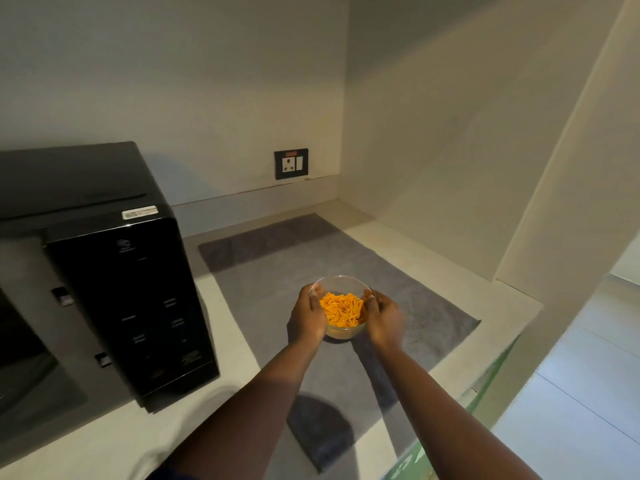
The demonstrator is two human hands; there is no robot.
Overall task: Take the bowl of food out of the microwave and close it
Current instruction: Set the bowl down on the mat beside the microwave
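Both hands hold a clear glass bowl (pixel 341 308) over a grey mat (pixel 398 289) on the pale desk (pixel 221 344), to the right of the microwave (pixel 114 289). The left hand (pixel 306 322) wraps the bowl's left side, thumb hooked over the rim and fingers (pixel 313 329) curled against the glass; the right hand (pixel 384 318) grasps the right side the same way, its thumb at the rim. Inside the bowl lies a heap of orange food (pixel 341 310) in short strips, filling roughly the lower half. Whether the bowl's base touches the mat or hangs just above it cannot be told, since the hands cover its lower edge. The microwave is black and glossy, its control panel facing the camera with faint markings too dim to read and a white label on its top front edge. Left of the panel the cavity looks open, with two latch slots showing on the frame; the door itself is cut off at the left edge, so its position is unclear. On the back wall, past the mat, sits a dark socket (pixel 291 163) with a white switch. Both forearms are bare and reach in from the bottom, casting a dark round shadow on the near part of the mat. At the right the desk ends at a corner, with a light floor below.
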